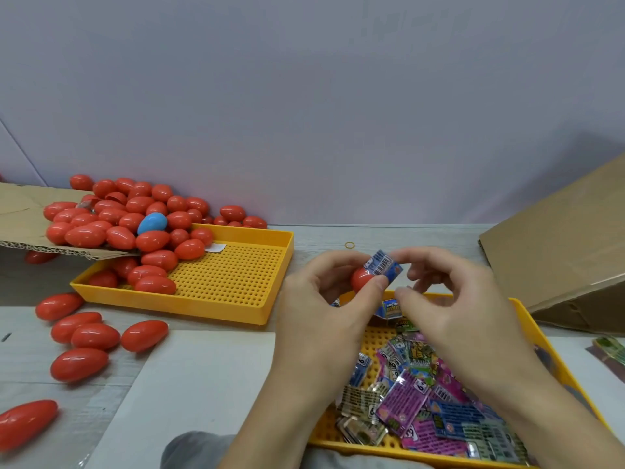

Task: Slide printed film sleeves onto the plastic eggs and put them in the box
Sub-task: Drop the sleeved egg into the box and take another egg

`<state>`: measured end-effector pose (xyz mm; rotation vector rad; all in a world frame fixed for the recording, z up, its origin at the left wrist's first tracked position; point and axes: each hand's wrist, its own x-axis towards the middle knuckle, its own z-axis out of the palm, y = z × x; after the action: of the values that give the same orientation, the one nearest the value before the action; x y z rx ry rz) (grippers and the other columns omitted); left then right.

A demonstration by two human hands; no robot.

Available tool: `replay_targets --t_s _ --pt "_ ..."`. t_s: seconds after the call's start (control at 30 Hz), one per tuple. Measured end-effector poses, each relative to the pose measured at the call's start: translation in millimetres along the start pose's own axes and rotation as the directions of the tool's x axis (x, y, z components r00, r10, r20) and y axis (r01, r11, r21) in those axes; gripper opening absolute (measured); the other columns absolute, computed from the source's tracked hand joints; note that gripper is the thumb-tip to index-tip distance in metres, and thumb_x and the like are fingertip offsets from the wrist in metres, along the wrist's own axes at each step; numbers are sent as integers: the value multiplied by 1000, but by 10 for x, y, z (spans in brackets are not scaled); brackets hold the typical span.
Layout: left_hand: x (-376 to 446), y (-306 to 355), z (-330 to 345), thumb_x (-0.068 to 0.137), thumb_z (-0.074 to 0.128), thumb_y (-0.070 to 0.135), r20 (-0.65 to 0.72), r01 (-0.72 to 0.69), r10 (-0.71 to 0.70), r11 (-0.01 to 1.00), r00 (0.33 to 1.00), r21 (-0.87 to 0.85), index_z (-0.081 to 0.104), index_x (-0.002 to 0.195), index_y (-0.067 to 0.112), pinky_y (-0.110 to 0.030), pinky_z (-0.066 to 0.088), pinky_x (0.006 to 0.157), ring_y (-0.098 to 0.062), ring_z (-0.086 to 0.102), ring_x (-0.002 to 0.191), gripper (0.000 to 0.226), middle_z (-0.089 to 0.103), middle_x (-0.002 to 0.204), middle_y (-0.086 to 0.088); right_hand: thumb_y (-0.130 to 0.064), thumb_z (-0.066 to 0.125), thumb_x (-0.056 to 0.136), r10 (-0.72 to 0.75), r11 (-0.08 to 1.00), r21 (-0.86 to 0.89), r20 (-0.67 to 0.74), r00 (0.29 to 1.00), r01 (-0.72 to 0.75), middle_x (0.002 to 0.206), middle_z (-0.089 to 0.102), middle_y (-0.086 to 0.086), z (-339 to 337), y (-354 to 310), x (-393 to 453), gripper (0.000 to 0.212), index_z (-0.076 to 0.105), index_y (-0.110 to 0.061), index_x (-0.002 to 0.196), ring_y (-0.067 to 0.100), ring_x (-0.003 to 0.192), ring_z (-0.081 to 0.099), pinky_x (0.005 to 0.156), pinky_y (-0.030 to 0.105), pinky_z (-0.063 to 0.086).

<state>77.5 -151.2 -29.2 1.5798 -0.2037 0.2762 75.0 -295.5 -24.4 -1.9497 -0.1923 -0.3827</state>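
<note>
we read a barcode and "6+" on the blue film sleeve half over the red egg, pinched above the counter by our left hand and right hand. the near yellow tray holds loose sleeves; the far tray holds red eggs and one blue egg.

Lots of red eggs, shiny, with just one blue egg among them. Two yellow trays full of little holes. Sleeves in pink, purple, blue and green with black-and-white stripe codes, a brown box, a pale purple wall.
</note>
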Motion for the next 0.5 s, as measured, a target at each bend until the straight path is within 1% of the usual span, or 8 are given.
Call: replay_targets --t_s 0.03,0.1,0.17,0.23,0.33,0.43,0.5 --pt "4 -4 0 83 78 10 -1 9 -9 1000 1000 -19 74 98 19 -25 59 80 -10 73 91 17 77 92 5 -25 69 81 -35 995 -90 10 999 36 90 53 -18 22 -17 -11 27 64 -45 97 2 84 53 63 13 44" --pt "3 -18 1 83 77 8 -3 11 -11 999 1000 -42 74 98 16 -27 60 80 -12 73 92 17 77 93 3 -41 68 72 -99 963 -248 37 994 106 94 49 -21 75 -44 -30 31 52 -50 98 -2 95 50 65 11 41" --pt "-6 -25 5 83 77 7 8 3 -2 999 1000 -42 74 97 17 -25 59 79 -12 73 91 17 77 92 4 -48 64 68 -149 922 -356 26 988 149 96 48 -23 112 -48 -31 38 45 -51 101 -7 99 47 64 11 39" --pt "-10 -33 8 84 77 9 20 -6 6 1000 1000 -28 74 97 18 -22 58 77 -11 73 91 16 77 92 5 -46 63 69 -191 907 -385 -15 981 171 94 48 -22 128 -37 -20 37 47 -47 102 -8 97 47 66 8 37" --pt "-4 -29 15 85 76 10 26 1 0 1000 1000 -30 73 99 17 -21 58 77 -11 73 91 16 76 93 5 -44 65 69 -209 915 -363 -49 977 178 92 49 -23 136 -19 -19 33 52 -41 100 -7 95 48 73 2 36" --pt "-3 -20 20 85 75 12 19 9 -9 999 1000 -38 72 100 17 -17 56 74 -7 72 90 16 76 93 8 -43 68 70 -227 908 -376 -68 971 186 95 46 -25 141 -16 -27 37 61 -33 105 -7 97 47 77 -2 34" --pt "-10 -20 27 85 74 12 20 14 -13 999 1000 -34 71 99 17 -15 56 71 -5 72 88 15 75 92 10 -43 69 70 -230 906 -380 -78 970 184 96 45 -22 143 -18 -30 42 65 -28 109 -6 98 47 78 -2 34"
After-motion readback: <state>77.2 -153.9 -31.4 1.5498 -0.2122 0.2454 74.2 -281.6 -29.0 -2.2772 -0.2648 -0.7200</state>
